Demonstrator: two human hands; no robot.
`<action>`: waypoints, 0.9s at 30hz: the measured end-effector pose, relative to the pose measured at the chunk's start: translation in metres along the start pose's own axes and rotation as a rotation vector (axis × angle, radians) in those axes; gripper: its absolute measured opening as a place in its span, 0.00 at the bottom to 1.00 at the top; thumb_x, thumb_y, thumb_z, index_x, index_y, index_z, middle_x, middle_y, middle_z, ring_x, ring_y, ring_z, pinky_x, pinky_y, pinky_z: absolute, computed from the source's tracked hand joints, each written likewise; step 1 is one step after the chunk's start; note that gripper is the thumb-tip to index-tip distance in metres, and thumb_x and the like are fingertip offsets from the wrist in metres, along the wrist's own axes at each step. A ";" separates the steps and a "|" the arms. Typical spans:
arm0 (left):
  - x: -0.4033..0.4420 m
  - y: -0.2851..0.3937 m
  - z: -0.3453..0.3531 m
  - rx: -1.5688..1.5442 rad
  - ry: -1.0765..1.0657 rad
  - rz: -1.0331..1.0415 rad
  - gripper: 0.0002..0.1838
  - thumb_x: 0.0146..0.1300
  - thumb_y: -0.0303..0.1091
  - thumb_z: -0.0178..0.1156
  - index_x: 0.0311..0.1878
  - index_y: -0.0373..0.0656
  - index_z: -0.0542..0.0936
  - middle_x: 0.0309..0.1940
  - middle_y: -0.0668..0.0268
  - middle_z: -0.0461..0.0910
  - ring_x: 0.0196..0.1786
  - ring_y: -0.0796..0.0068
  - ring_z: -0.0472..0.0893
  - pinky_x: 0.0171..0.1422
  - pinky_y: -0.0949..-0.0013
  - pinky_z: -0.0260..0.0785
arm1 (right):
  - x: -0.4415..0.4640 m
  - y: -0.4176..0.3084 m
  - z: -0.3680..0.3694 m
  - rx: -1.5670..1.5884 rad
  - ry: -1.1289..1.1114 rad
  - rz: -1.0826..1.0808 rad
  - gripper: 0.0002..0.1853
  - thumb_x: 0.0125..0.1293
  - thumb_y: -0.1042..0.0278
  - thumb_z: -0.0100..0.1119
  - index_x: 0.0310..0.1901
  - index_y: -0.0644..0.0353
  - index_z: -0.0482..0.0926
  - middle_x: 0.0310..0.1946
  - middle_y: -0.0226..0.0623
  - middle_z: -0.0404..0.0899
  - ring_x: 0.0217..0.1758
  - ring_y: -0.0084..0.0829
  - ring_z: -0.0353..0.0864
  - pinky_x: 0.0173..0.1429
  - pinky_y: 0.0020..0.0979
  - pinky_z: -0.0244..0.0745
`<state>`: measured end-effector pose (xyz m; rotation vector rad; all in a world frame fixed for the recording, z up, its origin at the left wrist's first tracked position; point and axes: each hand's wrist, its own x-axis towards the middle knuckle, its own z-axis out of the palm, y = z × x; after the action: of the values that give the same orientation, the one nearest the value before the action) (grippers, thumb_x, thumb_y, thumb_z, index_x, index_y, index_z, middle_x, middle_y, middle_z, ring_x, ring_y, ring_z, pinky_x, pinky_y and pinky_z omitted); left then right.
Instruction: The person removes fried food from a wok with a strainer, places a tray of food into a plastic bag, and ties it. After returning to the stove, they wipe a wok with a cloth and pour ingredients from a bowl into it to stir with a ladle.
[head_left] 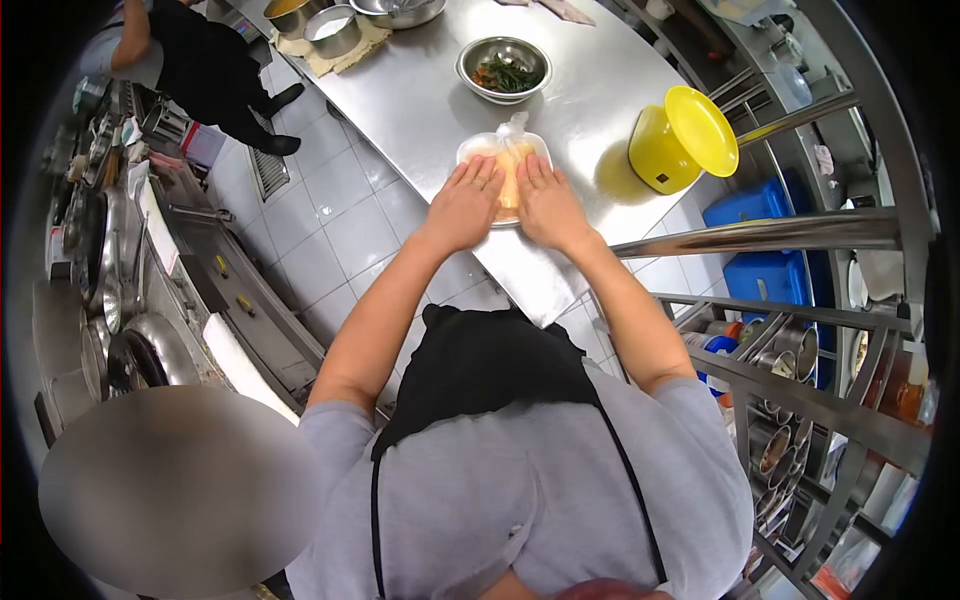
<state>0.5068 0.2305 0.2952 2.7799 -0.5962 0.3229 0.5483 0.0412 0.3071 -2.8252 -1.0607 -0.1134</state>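
A tied plastic bag (511, 160) of pale orange food lies in a shallow white tray (470, 147) near the table's edge. The bag's gathered top points away from me. My left hand (466, 208) rests flat on the bag's left side, fingers stretched forward. On its right side lies my right hand (550, 207), also flat with straight fingers. Both palms press on the bag without gripping it, and they hide much of it and the tray. Just beyond stands a metal bowl (504, 48) with green leaves and orange shreds.
A yellow kitchen scale (660, 150) stands right on the steel table (420, 130). Metal pots (333, 32) sit on a cloth at the far left. A metal rack (760, 240) with blue bins (750, 203) is close on my right. Another person (205, 70) stands at far left.
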 end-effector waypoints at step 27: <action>-0.027 0.030 -0.023 -0.176 0.149 0.036 0.09 0.56 0.31 0.63 0.39 0.39 0.83 0.43 0.60 0.82 0.47 0.57 0.80 0.55 0.57 0.73 | 0.003 0.010 -0.011 0.094 0.318 -0.223 0.11 0.62 0.66 0.59 0.42 0.62 0.83 0.53 0.47 0.80 0.52 0.47 0.80 0.55 0.43 0.75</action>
<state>0.4666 0.2209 0.3162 2.5528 -0.6078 0.4581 0.5566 0.0340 0.3172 -2.4865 -1.2588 -0.5003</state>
